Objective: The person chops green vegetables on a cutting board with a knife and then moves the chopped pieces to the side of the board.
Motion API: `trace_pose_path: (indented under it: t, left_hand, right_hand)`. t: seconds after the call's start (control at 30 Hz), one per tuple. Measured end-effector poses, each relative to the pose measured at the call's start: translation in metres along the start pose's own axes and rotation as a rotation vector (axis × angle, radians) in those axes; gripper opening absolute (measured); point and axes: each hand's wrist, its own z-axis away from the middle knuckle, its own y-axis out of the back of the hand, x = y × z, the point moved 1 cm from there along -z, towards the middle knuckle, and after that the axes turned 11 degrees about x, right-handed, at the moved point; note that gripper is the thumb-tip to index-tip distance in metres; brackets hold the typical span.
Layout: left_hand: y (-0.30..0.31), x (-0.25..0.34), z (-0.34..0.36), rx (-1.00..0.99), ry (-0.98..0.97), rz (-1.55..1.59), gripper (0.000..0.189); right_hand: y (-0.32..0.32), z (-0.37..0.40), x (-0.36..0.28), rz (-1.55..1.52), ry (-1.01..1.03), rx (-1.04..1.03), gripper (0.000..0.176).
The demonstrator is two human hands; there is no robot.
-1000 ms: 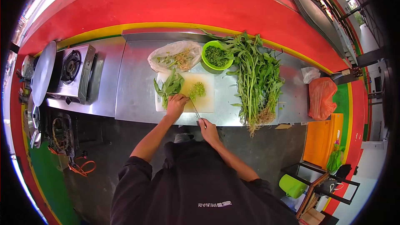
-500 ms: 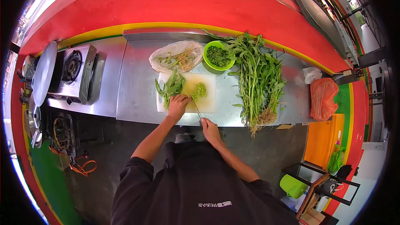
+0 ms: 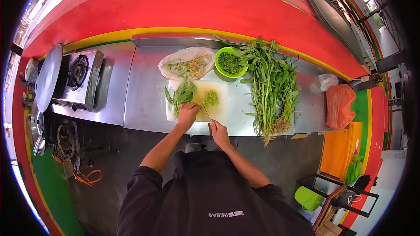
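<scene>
On the white cutting board (image 3: 221, 116), my left hand (image 3: 189, 114) is closed around the stems of a bunch of leafy greens (image 3: 181, 95), whose leaves point away from me. My right hand (image 3: 218, 132) grips the handle of a knife (image 3: 207, 111) at the board's near edge. The blade points forward, close beside my left fingertips. Right of the blade lies a small pile of chopped green stems (image 3: 211, 98). Behind the board stands a bright green bowl (image 3: 228, 77) of finely chopped greens, and left of it a clear plastic bag (image 3: 166, 69) holds rooty stem ends.
A large heap of leafy stalks with roots (image 3: 273, 87) lies on the steel counter (image 3: 144, 96) to the right. Beyond it is an orange plastic bag (image 3: 340, 106). A gas stove (image 3: 78, 78) stands at the left, and a red wall (image 3: 175, 8) runs along the back.
The whole view has shifted slightly, so the counter sits a little lower. The knife's blade looks slightly turned beside my left fingers. Both hands keep their grip.
</scene>
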Motion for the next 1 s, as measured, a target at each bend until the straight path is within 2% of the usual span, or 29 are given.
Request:
trace_pose_path:
  t: [0.13,0.3,0.53,0.63,0.7,0.83,0.93,1.0]
  left_hand:
    - [-0.002,0.001,-0.001,0.015,0.023,0.0,0.011]
    - [-0.003,0.0,-0.002,0.029,-0.031,-0.042,0.011]
    - [0.0,0.004,-0.004,0.034,0.003,-0.033,0.009]
    - [-0.003,0.004,-0.003,0.045,0.019,-0.033,0.007]
    - [-0.002,0.003,-0.003,0.024,0.031,0.004,0.009]
    - [0.002,0.007,-0.004,0.0,0.013,-0.006,0.009]
    - [0.004,0.007,-0.003,-0.003,0.046,-0.042,0.01]
    - [0.001,0.006,-0.003,0.041,0.017,-0.014,0.009]
  right_hand:
    - [0.007,0.013,0.004,0.036,0.015,-0.03,0.035]
    - [-0.002,0.013,0.005,0.105,0.023,0.035,0.034]
    - [0.0,0.008,0.0,0.053,0.043,0.04,0.034]
    - [0.008,0.017,0.004,0.037,-0.042,-0.031,0.034]
    - [0.009,0.019,0.005,0.051,0.008,-0.007,0.034]
    - [0.003,0.009,0.005,0.067,-0.023,-0.038,0.034]
    - [0.0,0.004,-0.001,0.079,0.083,0.039,0.034]
    - [0.005,0.008,-0.001,0.024,-0.005,-0.032,0.034]
